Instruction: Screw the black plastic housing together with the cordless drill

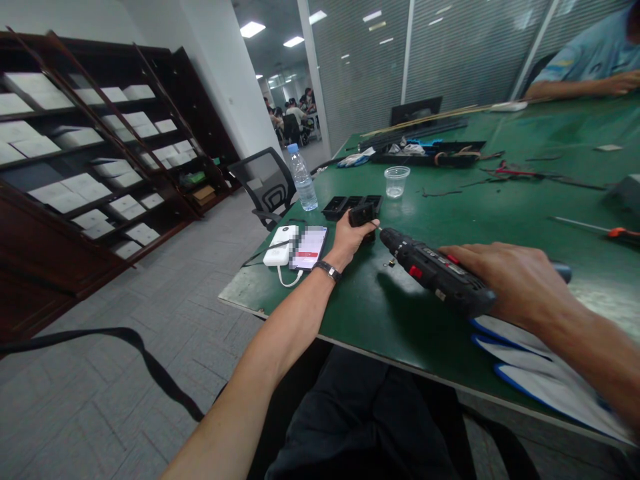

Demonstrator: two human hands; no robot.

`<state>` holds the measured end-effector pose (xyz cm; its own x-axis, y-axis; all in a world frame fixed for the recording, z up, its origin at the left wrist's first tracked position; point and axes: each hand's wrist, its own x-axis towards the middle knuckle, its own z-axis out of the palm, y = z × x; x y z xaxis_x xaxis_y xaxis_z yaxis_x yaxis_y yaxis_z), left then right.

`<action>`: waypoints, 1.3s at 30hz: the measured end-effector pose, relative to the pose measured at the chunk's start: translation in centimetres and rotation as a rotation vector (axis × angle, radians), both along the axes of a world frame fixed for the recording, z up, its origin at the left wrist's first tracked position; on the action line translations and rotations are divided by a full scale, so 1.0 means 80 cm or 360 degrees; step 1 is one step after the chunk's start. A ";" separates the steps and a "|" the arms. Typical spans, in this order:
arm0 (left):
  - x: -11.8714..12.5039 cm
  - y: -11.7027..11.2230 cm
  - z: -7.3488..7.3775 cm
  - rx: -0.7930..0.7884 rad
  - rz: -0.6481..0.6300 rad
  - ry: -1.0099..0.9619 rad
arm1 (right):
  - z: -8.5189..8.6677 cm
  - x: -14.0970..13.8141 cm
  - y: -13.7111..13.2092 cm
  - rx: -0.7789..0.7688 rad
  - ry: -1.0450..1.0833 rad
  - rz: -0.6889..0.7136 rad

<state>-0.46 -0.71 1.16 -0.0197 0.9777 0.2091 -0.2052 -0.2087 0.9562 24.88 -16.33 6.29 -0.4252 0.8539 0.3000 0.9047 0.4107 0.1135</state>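
My right hand is wrapped round a black cordless drill with red buttons. The drill lies level above the table, its bit pointing left. My left hand grips a small black block-like part near the bit's tip. Whether the bit touches the part I cannot tell. Behind that part sits a black compartment tray. Small metallic bits lie on the table below the drill's front end.
Left of my hand are a phone and a white power bank, joined by a cable. A water bottle, a clear cup, a screwdriver and white-blue gloves share the green table. Another person sits across.
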 end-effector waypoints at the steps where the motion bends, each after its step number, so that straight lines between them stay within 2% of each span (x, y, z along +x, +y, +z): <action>1: 0.000 0.000 0.000 0.0001 0.0001 0.0001 | 0.000 0.000 0.000 0.0006 -0.0001 0.0002; 13: 0.001 0.000 -0.001 0.0041 0.0011 0.0027 | -0.005 0.006 0.002 -0.0126 0.0311 -0.0105; 20: 0.002 -0.002 -0.001 0.0012 -0.0021 -0.0042 | -0.005 0.004 0.002 -0.0031 0.0210 -0.0033; 27: 0.000 0.002 -0.002 0.0085 0.0029 0.0040 | 0.002 0.001 -0.001 -0.0018 0.0136 -0.0010; 39: -0.001 0.004 -0.005 0.0095 0.0029 0.0065 | -0.003 0.004 0.000 -0.0007 0.0079 -0.0007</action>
<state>-0.56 -0.38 0.75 -0.0278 0.9629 0.2683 -0.1617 -0.2692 0.9494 25.17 -16.37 6.06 -0.4063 0.8570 0.3170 0.9109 0.4073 0.0664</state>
